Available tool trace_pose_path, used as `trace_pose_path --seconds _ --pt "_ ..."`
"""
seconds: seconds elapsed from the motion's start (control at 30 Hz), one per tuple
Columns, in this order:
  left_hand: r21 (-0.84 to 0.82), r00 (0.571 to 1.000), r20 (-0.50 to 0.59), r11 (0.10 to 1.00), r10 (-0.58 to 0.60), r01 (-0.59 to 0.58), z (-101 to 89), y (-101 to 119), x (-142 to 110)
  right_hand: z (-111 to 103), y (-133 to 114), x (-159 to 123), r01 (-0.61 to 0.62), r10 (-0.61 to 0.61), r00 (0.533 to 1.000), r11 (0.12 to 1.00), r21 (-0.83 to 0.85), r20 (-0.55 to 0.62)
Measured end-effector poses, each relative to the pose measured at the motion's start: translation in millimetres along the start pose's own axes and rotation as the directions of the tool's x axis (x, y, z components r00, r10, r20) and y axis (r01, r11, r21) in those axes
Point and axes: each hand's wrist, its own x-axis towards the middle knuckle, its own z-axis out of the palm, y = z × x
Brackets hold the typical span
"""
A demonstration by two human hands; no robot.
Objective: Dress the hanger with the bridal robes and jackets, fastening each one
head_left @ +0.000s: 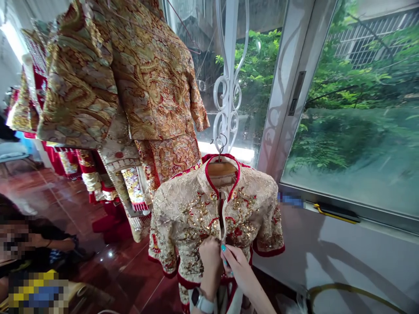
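Note:
A cream and gold embroidered jacket with red trim hangs on a wooden hanger hooked to a white scrolled window grille. My left hand, with a watch on the wrist, pinches the jacket's front opening near the waist. My right hand, with teal nails, pinches the other edge of the same opening. Both hands are closed on the fabric, touching each other at the front closure.
Larger gold brocade garments hang to the upper left, with more red and gold ones behind. A person sits low at the left on the dark red floor. A window and white sill fill the right.

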Motion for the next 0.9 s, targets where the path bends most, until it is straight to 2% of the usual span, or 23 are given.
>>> trace_pose_path --seconds 0.07,0.13,0.2,0.27,0.33,0.4,0.47,0.53,0.57,0.6,0.63,0.67,0.7,0.73,0.77,0.83,0.87,0.9 --pt "-0.001 0.999 0.028 1.000 0.018 -0.018 0.2 1.0 -3.9 3.9 -4.1 4.1 -0.045 0.047 0.998 0.997 0.058 -0.034" --pt "-0.006 0.999 0.046 1.000 0.025 -0.025 -1.2 3.4 -7.7 8.1 -23.9 11.7 -0.077 0.083 0.994 0.993 0.092 -0.067" --pt "-0.005 0.999 0.045 1.000 0.022 -0.022 -5.3 8.3 -8.1 12.3 -60.6 23.4 -0.032 0.042 0.992 0.996 0.084 -0.120" --pt "-0.014 0.999 0.034 1.000 0.018 -0.017 -11.3 15.2 -5.1 16.5 -104.2 38.1 0.062 -0.054 0.986 0.997 0.048 -0.160" --pt "-0.050 0.999 0.035 0.999 -0.010 0.012 -17.2 20.7 -2.8 19.2 -139.6 51.2 0.109 -0.110 0.990 0.994 -0.017 -0.089" --pt "-0.147 0.997 0.066 0.988 -0.038 0.047 -22.4 19.0 -5.8 14.8 -157.1 57.8 0.186 -0.186 0.983 0.975 -0.124 0.015" --pt "-0.330 0.993 0.120 0.943 -0.007 0.047 -29.6 4.8 -13.7 -4.4 -157.6 57.2 0.267 -0.263 0.964 0.936 -0.228 0.050" --pt "-0.529 0.995 0.093 0.848 0.017 0.035 -43.7 -22.7 -19.1 -42.0 -149.0 55.1 0.305 -0.344 0.937 0.895 -0.326 -0.067" --pt "-0.600 0.999 0.027 0.799 -0.025 0.036 -54.6 -39.7 -17.6 -66.3 -143.8 55.9 0.306 -0.396 0.902 0.869 -0.390 -0.175" --pt "-0.634 0.988 -0.094 0.772 -0.126 0.038 -68.0 -57.3 -11.9 -92.2 -138.9 58.8 0.313 -0.491 0.815 0.819 -0.482 -0.306" --pt "-0.641 0.941 -0.241 0.767 -0.235 0.027 -83.3 -74.0 -1.6 -117.8 -134.5 63.9 0.296 -0.590 0.713 0.743 -0.600 -0.379" --pt "-0.637 0.852 -0.403 0.771 -0.334 0.001 -99.1 -88.6 13.0 -141.2 -130.6 71.1 0.264 -0.671 0.623 0.665 -0.699 -0.402" --pt "-0.621 0.764 -0.526 0.782 -0.374 -0.044 -114.1 -100.2 30.7 -160.9 -126.8 79.9 0.262 -0.719 0.576 0.612 -0.746 -0.388" --pt "-0.588 0.738 -0.575 0.805 -0.353 -0.073 -126.7 -108.5 50.1 -176.0 -123.2 89.5 0.282 -0.729 0.578 0.600 -0.749 -0.367" --pt "-0.566 0.752 -0.580 0.819 -0.314 -0.094 -135.8 -113.5 69.3 -186.5 -119.7 99.1 0.316 -0.716 0.598 0.624 -0.715 -0.360" --pt "-0.605 0.843 -0.482 0.787 -0.239 -0.122 -142.8 -115.9 100.5 -195.7 -114.0 116.0 0.371 -0.650 0.652 0.722 -0.584 -0.390" --pt "-0.635 0.869 -0.437 0.763 -0.231 -0.117 -141.7 -114.9 110.5 -196.6 -112.5 122.5 0.381 -0.621 0.662 0.761 -0.525 -0.420" --pt "-0.665 0.878 -0.412 0.739 -0.245 -0.105 -139.1 -113.5 116.6 -196.7 -112.2 127.5 0.382 -0.602 0.658 0.785 -0.488 -0.452"
